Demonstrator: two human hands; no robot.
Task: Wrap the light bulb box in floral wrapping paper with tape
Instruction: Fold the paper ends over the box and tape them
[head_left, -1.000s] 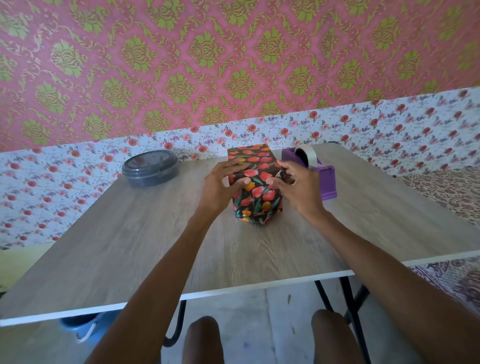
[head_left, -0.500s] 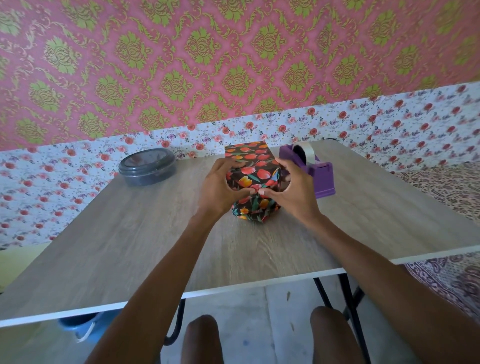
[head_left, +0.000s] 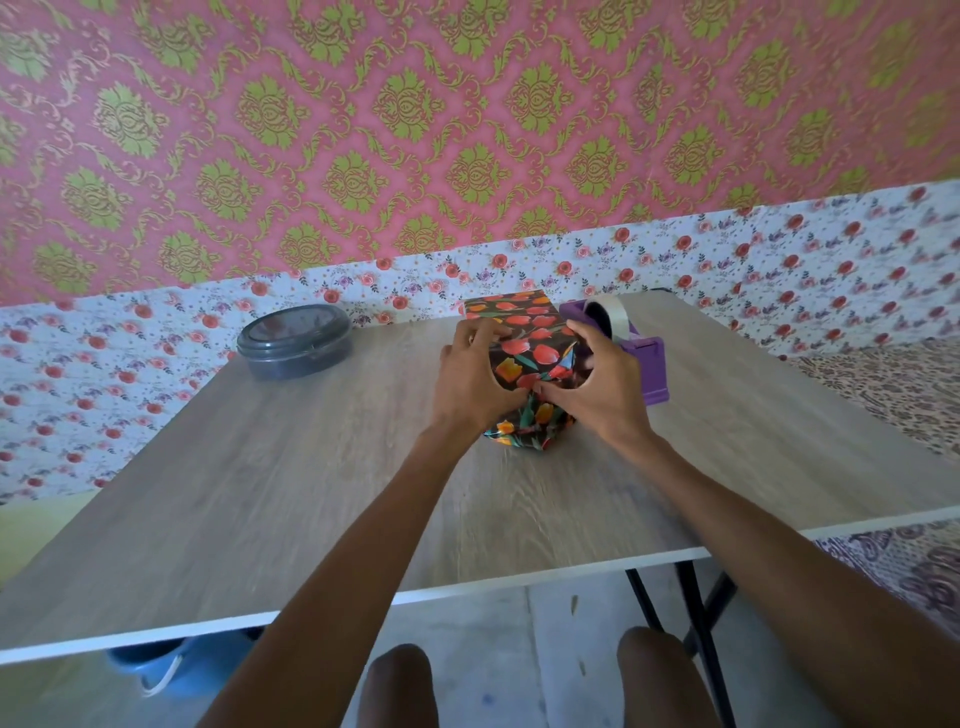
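One table (head_left: 260, 493) is seen. One lidded grey container (head_left: 293, 340) is set far left, contents hidden. One floral-wrapped box (head_left: 524, 332) is stood mid-table, gripped at both sides by the left hand (head_left: 470, 384) and right hand (head_left: 602, 387). One purple tape dispenser (head_left: 649, 369), holding one tape roll (head_left: 615, 312), is placed just beside it.

Wooden table (head_left: 260, 493) bears wrapped box (head_left: 524, 332), tape dispenser (head_left: 644, 364), grey container (head_left: 293, 340).

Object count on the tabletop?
3: grey lidded container back left; floral-wrapped box centre; purple tape dispenser just right of it. Something could hide behind the box.
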